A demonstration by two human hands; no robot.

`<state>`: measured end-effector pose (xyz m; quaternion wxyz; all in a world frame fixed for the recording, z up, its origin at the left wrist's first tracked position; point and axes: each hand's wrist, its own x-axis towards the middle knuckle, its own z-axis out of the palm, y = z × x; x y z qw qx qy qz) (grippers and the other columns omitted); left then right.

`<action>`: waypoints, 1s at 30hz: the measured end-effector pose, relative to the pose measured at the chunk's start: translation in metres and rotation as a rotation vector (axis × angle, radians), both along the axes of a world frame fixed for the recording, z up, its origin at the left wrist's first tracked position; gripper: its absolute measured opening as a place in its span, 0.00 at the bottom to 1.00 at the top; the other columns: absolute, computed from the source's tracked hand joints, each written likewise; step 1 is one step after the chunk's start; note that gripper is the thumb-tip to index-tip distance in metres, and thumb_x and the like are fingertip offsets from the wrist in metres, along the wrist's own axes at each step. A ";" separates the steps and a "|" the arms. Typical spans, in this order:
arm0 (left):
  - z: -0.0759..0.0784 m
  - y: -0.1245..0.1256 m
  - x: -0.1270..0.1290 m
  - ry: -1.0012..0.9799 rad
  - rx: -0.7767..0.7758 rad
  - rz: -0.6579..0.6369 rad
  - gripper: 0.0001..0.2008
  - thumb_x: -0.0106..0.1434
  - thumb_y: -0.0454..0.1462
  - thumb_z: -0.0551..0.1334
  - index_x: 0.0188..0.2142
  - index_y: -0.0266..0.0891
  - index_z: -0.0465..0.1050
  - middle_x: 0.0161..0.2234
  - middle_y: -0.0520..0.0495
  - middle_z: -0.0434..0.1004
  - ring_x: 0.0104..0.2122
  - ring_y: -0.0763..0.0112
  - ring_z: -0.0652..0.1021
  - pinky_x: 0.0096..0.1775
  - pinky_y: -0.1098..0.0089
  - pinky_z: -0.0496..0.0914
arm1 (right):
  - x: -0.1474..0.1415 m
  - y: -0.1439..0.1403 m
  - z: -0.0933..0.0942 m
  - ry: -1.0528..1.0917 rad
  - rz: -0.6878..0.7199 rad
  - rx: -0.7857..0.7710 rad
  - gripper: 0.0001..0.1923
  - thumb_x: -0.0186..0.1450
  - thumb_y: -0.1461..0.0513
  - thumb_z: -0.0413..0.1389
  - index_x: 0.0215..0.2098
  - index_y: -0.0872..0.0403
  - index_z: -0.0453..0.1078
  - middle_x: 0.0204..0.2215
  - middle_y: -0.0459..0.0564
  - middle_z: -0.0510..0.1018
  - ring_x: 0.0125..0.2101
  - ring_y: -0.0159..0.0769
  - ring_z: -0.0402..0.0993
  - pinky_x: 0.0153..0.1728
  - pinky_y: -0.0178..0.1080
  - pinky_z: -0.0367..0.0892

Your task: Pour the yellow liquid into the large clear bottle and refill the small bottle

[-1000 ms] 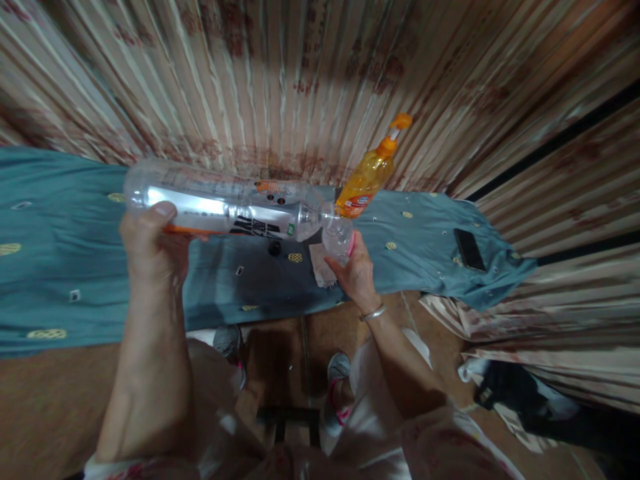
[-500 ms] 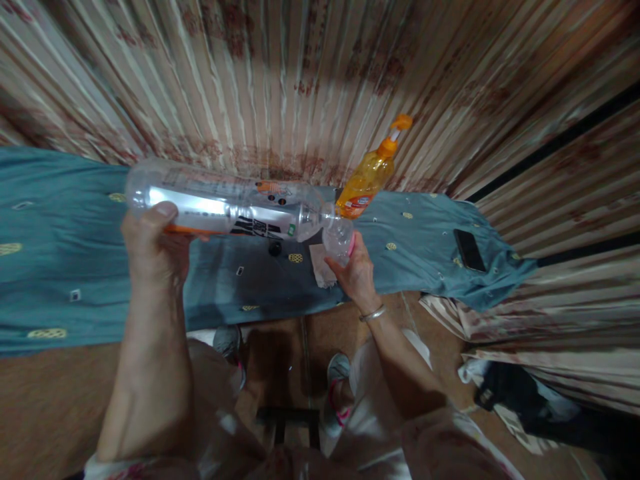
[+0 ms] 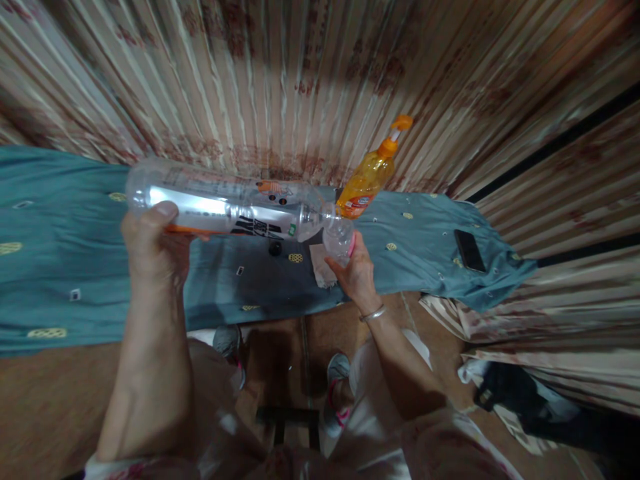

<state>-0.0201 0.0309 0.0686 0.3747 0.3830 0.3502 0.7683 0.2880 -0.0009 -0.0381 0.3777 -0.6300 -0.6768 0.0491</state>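
A large clear plastic bottle (image 3: 225, 203) with a printed label lies sideways in the air, its neck toward the right. My left hand (image 3: 157, 240) is wrapped round its base end, thumb on top. At the bottle's mouth is a small clear plastic cup (image 3: 339, 239) with a pink part on its right side. My right hand (image 3: 356, 272) is closed on the cup from the right. Whether liquid runs between bottle and cup, I cannot tell. Just behind the cup stands a pump bottle (image 3: 365, 183) of yellow-orange liquid with an orange pump top.
A teal patterned cloth (image 3: 420, 273) covers the long table. On it lie a pale folded tissue (image 3: 321, 267), a small black round thing (image 3: 275, 249) and a black phone (image 3: 469, 250). Pleated curtains (image 3: 280, 87) hang behind and at the right. Dark items (image 3: 525, 400) lie lower right.
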 end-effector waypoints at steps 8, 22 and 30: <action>-0.001 0.000 -0.001 -0.028 -0.004 -0.001 0.18 0.39 0.42 0.69 0.32 0.39 0.77 0.25 0.50 0.73 0.23 0.72 0.72 0.15 0.78 0.63 | -0.002 -0.001 0.005 0.013 -0.002 -0.039 0.39 0.58 0.62 0.70 0.63 0.58 0.60 0.57 0.65 0.76 0.59 0.53 0.74 0.58 0.56 0.73; -0.001 -0.001 0.000 -0.053 0.016 -0.021 0.23 0.39 0.41 0.71 0.38 0.38 0.78 0.25 0.49 0.76 0.24 0.70 0.74 0.19 0.75 0.70 | -0.001 -0.001 0.003 0.014 -0.001 -0.036 0.38 0.59 0.59 0.69 0.63 0.57 0.60 0.56 0.65 0.76 0.58 0.52 0.74 0.57 0.56 0.73; 0.003 -0.002 0.003 -0.030 0.012 -0.004 0.23 0.39 0.42 0.69 0.38 0.39 0.77 0.25 0.51 0.74 0.22 0.71 0.73 0.14 0.76 0.62 | -0.002 -0.001 0.005 0.009 0.005 -0.032 0.39 0.59 0.61 0.69 0.64 0.56 0.59 0.57 0.64 0.76 0.59 0.53 0.74 0.57 0.57 0.73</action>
